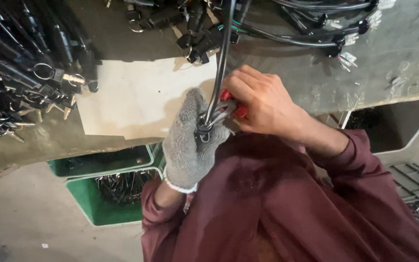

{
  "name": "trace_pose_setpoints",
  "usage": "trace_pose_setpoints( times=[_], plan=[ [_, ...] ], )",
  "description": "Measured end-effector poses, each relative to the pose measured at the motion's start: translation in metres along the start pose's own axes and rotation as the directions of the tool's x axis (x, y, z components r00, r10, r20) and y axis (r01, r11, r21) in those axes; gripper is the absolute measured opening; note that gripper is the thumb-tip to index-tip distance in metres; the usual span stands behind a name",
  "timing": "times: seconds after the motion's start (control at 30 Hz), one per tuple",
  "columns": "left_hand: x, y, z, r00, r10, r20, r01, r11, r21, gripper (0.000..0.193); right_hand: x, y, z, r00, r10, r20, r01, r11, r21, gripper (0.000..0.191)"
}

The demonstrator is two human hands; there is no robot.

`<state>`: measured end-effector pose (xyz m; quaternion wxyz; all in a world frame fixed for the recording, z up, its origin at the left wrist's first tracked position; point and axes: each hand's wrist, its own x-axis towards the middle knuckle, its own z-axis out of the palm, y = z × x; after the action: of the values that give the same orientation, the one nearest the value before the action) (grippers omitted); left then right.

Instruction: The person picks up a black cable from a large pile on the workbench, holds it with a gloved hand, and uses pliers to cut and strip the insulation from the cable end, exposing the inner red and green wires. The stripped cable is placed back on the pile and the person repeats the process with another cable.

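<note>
My left hand, in a grey knit glove, grips the lower end of a black cable bundle that runs up over the workbench. My bare right hand is closed on a red-handled tool, pressed against the wires right beside the gloved fingers. The tool's tip is hidden between the two hands. Both hands sit at the bench's near edge, above my maroon shirt.
A pale cardboard sheet lies on the grey workbench. Several black lock assemblies with keys pile at the left, more cables at the top. A green bin with metal parts stands below the bench.
</note>
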<state>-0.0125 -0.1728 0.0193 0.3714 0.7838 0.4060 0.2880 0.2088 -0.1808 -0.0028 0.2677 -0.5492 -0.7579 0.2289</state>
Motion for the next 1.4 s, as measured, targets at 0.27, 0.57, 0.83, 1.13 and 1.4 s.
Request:
trace_pose_setpoints(
  times=[0.27,0.57,0.83,1.13,1.4],
  plan=[
    [-0.007,-0.003,0.018,1.0,0.001,-0.022,0.002,0.988,0.154,0.075,-0.016,-0.004,0.0,0.992,0.106,-0.07,-0.114,0.986,-0.124,0.042],
    [-0.003,-0.01,0.014,0.996,0.084,0.019,-0.079,0.813,0.578,0.07,-0.016,-0.016,0.004,0.966,0.234,-0.107,-0.248,0.958,-0.144,0.042],
    [0.01,0.008,-0.014,0.97,-0.103,0.222,0.087,0.993,0.084,0.071,-0.006,-0.022,0.004,0.969,0.194,-0.153,-0.208,0.975,-0.075,0.036],
    [0.026,0.009,-0.036,0.877,0.068,0.475,0.291,0.711,-0.64,0.066,0.005,0.006,0.006,0.992,-0.099,-0.083,0.121,0.937,0.329,0.035],
    [0.033,0.011,-0.025,0.969,-0.118,0.216,0.037,0.936,0.349,0.063,-0.004,-0.01,0.019,0.973,0.215,-0.088,-0.218,0.976,-0.029,0.037]
  ],
)
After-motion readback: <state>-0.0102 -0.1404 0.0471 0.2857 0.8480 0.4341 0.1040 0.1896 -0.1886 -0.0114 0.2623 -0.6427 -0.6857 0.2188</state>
